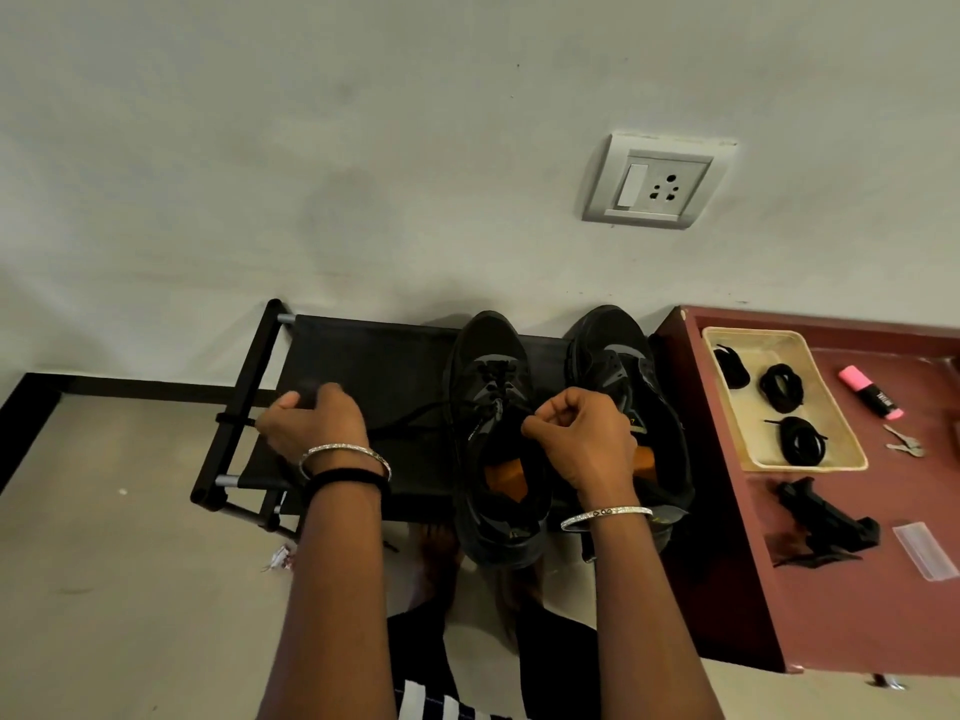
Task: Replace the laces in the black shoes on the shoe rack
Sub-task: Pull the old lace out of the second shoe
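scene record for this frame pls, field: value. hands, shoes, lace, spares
shoes: left shoe and right shoe, side by side on rack
lace: runs from left shoe to left hand
left hand: grips lace, over rack
right hand: pinches lace at left shoe's tongue
spares: three lace bundles in tray on table
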